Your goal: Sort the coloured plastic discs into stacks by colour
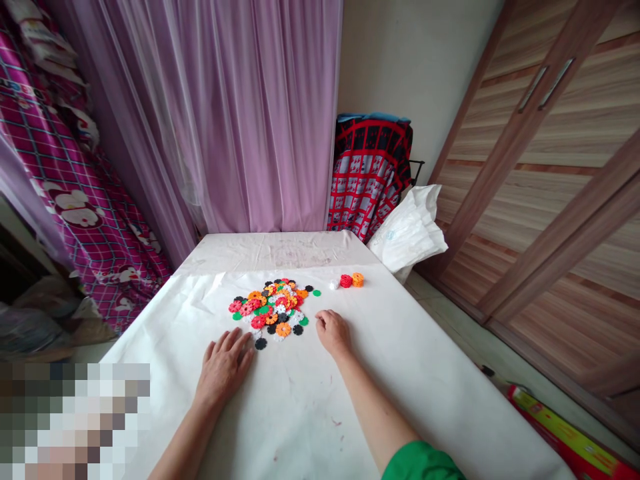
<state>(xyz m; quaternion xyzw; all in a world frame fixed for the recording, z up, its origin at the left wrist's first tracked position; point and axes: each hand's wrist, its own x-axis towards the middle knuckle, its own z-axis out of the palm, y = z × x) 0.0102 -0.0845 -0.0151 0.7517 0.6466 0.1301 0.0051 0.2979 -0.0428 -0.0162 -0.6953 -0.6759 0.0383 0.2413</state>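
A loose pile of flower-shaped plastic discs (270, 308) in red, orange, black, white and green lies on the white-covered table. My left hand (223, 365) rests palm down at the pile's near left, fingers stretched out and a little apart, its fingertips close to a black disc (261, 344). To the right of the pile is my right hand (333, 331), its fingers curled together; whatever they may hold is hidden. Beyond it stand a red stack of discs (346, 281) and an orange stack (357, 280), side by side, with a small white group (333, 285) to their left.
The white table cover (300, 413) has wrinkles and a few reddish marks. A crumpled white bag (411, 230) stands by the far right corner. Purple curtains (260, 120) hang behind the table, and a wooden wardrobe (545, 167) is on the right.
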